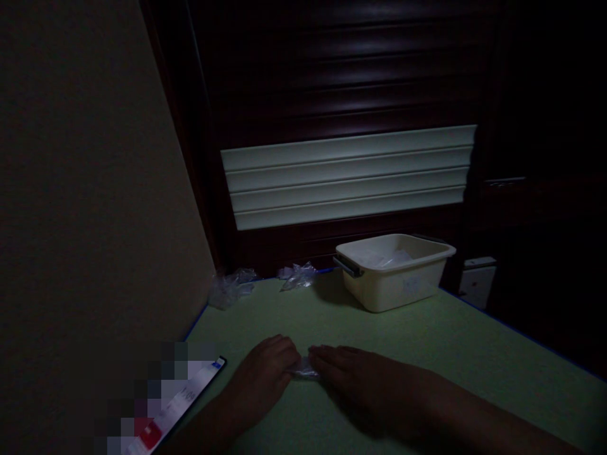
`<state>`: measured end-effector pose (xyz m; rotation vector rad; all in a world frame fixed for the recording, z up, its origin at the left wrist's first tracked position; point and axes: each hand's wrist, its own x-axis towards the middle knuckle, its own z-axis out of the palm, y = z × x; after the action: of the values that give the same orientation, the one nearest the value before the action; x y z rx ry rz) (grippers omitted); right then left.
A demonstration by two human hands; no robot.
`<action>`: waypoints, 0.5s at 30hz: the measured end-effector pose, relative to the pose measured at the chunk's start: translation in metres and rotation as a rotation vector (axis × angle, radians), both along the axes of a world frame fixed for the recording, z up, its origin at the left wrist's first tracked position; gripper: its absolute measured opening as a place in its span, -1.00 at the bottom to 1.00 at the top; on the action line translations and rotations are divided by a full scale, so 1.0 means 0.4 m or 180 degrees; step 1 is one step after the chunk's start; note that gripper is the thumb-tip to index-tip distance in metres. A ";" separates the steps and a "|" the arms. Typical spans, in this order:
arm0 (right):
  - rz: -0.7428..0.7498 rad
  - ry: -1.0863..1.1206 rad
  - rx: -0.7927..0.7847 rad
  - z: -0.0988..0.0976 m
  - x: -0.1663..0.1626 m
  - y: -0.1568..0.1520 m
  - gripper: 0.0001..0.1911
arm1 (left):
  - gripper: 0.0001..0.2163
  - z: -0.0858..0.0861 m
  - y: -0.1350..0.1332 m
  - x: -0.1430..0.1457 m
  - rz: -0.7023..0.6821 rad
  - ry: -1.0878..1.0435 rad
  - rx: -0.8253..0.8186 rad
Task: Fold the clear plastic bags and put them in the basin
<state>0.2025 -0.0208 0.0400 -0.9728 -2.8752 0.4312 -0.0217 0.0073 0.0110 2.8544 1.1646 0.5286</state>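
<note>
— What sits between the two grips?
— A small piece of clear plastic film (306, 369), crumpled, pale and faintly shiny in the dim light.
— How does it lie?
— Low on the green desk (427, 341), its left end under the left grip (265, 374) and its right end under the right grip (353, 379). Only the middle shows.

In the lower middle of the frame, dim in the low light, the left hand (265, 374) and right hand (353, 379) are both uncovered. The left forearm (208, 424) and the right forearm (474, 422) are bare as far as the bottom edge shows them. Nails and finer marks on the fingers are too dark to make out.
</note>
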 end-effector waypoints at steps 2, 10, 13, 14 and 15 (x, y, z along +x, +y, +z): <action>-0.0014 -0.0078 -0.0241 0.010 0.002 -0.009 -0.31 | -0.79 0.004 0.000 -0.002 0.0008 0.0300 0.0195; -0.0123 -0.0436 -0.0498 0.021 0.006 -0.013 -0.16 | -0.89 0.048 -0.034 0.004 -0.0108 0.1070 0.0698; -0.0186 -0.0502 -0.0487 0.018 0.010 -0.007 -0.12 | -0.81 0.053 -0.043 0.008 -0.0381 0.0901 0.0724; -0.0206 -0.0532 -0.0489 0.018 0.012 -0.005 -0.11 | -0.80 0.051 -0.043 0.008 -0.0424 0.0866 0.0679; -0.0211 -0.0553 -0.0491 0.017 0.013 -0.003 -0.10 | -0.79 0.049 -0.043 0.009 -0.0430 0.0857 0.0598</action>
<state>0.2078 -0.0220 0.0470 -1.1816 -2.9879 0.5989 -0.0182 -0.0099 0.0304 3.2177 0.9869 0.2669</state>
